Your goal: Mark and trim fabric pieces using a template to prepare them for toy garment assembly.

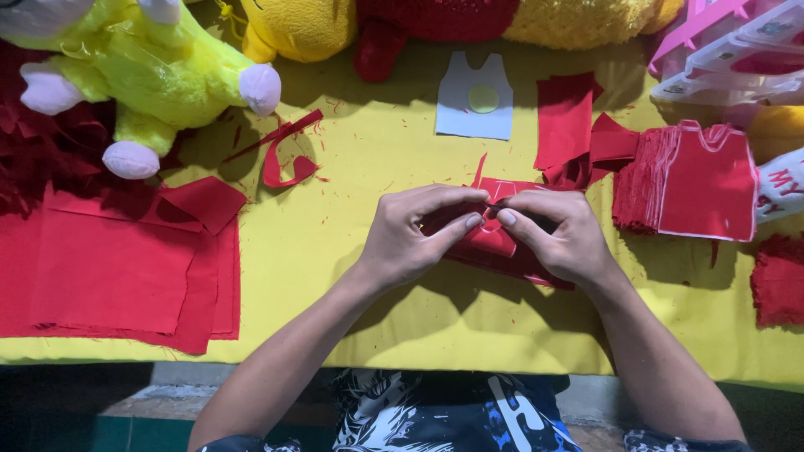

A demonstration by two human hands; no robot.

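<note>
My left hand (414, 234) and my right hand (559, 238) meet at the middle of the yellow table (352, 268), both pinching a small stack of red felt pieces (494, 243) lying flat there. The thumbs press down on the top piece; a dark object shows between the fingertips but I cannot tell what it is. A pile of red shirt-shaped cutouts (699, 180) sits just right of my right hand. A grey shirt-shaped template (474, 99) with a yellow circle lies beyond my hands.
Folded red fabric sheets (126, 268) cover the left side. A yellow-green plush toy (142, 67) lies at the far left, more plush toys along the back. Red scraps (285, 155) and loose red squares (565, 117) lie around. Clear plastic packs (737, 50) are at top right.
</note>
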